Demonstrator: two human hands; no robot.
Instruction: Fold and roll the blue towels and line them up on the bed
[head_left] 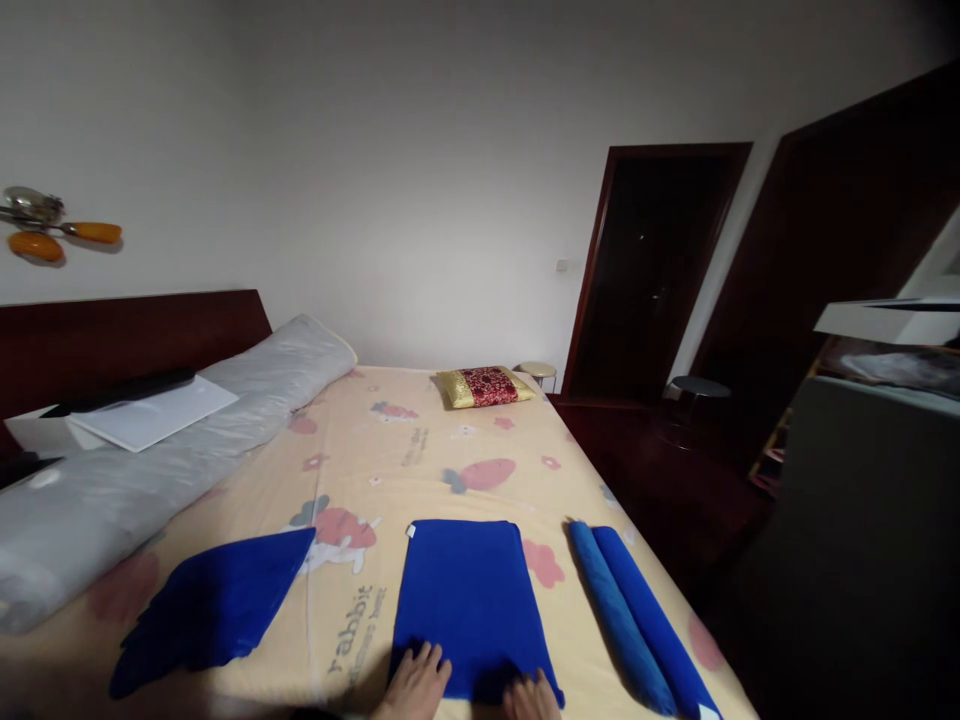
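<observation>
A blue towel (pixel 472 590) lies flat as a rectangle on the bed in front of me, with a small white tag at its far left corner. My left hand (pixel 417 682) rests on the towel's near left corner, fingers apart and pointing forward. Near the opposite front corner, my right hand (pixel 531 696) touches the cloth with its fingers slightly bent; its lower part is cut off by the frame. Two rolled blue towels (pixel 615 610) lie side by side to the right. To the left is another blue towel (pixel 217 600), loosely spread and crumpled along its edge.
The bed has a cream sheet (pixel 420 480) printed with carrots and rabbits. A grey rolled bedding bundle (pixel 225 420) lies along the headboard (pixel 127 340), with a white flat board (pixel 157 412) on it. A gold and red pillow (pixel 486 387) sits at the far edge. A dark stool (pixel 700 387) stands beyond.
</observation>
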